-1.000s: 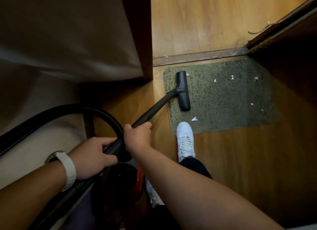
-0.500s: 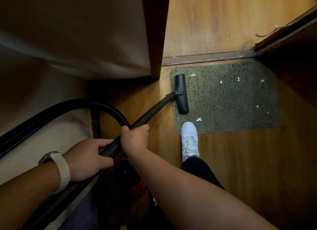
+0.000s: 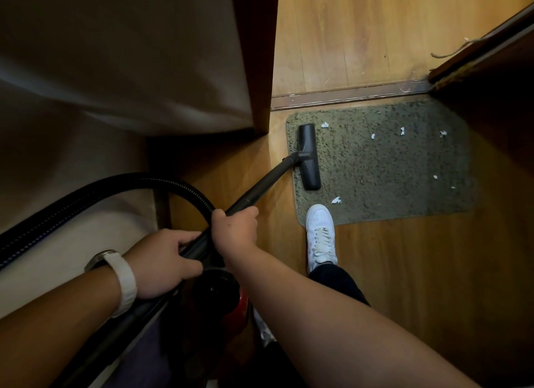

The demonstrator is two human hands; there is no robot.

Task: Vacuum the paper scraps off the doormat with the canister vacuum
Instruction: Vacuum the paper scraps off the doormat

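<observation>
Two hands grip wand [image 3: 260,189]; scraps [image 3: 336,200] on doormat [image 3: 375,168].

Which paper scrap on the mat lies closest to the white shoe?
The largest scrap, by the doormat's near edge just above the shoe's toe. The other scraps sit along the far edge or the right side.

seven paper scraps [image 3: 336,200], one doormat [image 3: 375,168].

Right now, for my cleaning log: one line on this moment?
left hand: grips wand | right hand: grips wand | floor head: doormat's left edge | paper scraps: several remain
</observation>
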